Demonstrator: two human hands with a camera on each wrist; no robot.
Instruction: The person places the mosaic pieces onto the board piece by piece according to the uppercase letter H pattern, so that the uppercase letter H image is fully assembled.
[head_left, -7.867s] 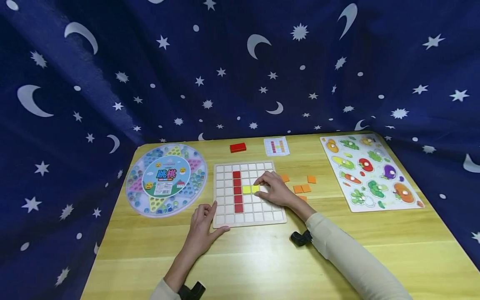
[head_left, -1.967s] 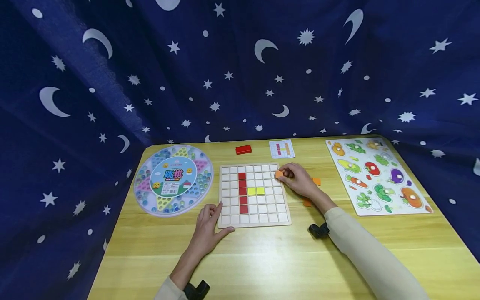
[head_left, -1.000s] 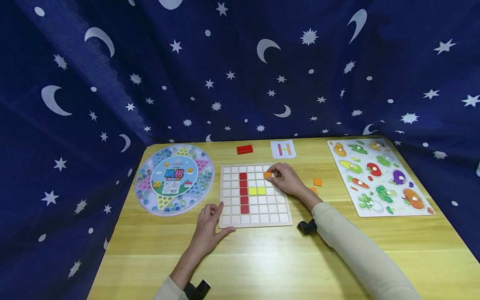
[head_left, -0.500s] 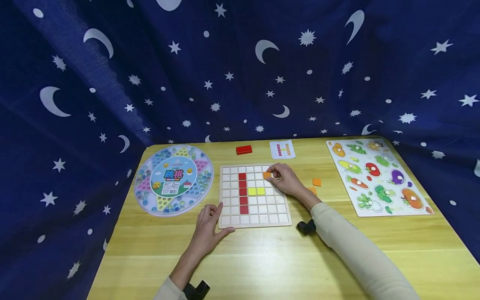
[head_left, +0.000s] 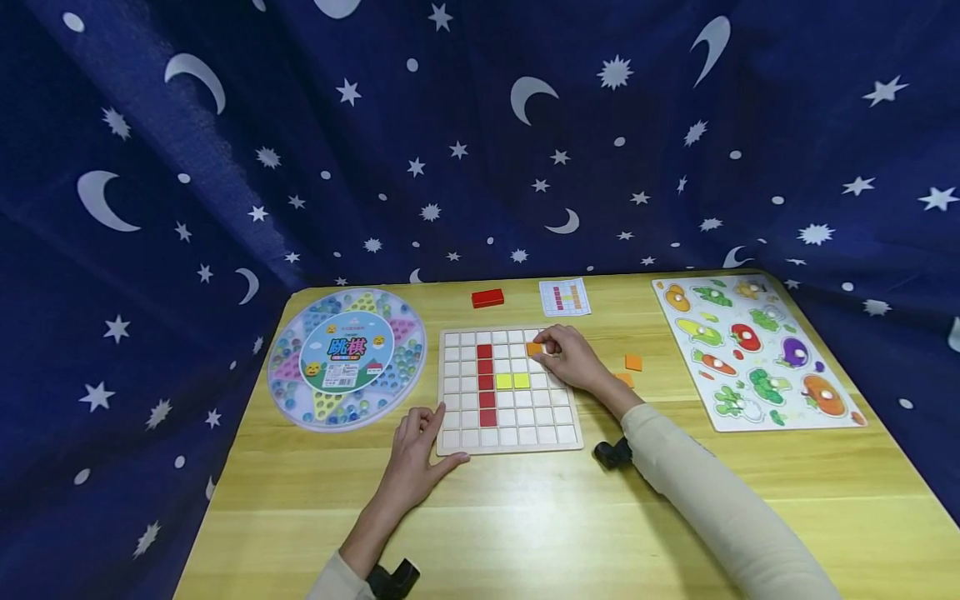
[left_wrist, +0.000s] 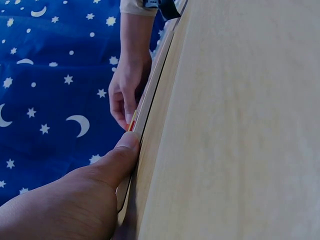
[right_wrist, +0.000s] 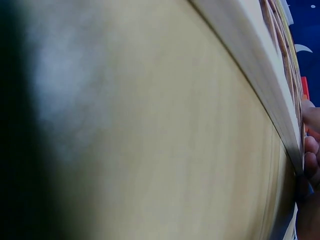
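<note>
Jutting from right grip [head_left: 572, 359]: orange tile [head_left: 534, 349]

Round game box [head_left: 405, 368]: two large characters, 跳棋, can be read on the circular blue label [head_left: 315, 350], the first printed in blue, the second in red | Coloured strip [head_left: 346, 357] beneath: lettering too small to be read | White panel [head_left: 341, 376], lower: fine print noted, cannot be deciphered.

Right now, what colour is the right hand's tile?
The tile is orange, clearest in the head view.
</note>
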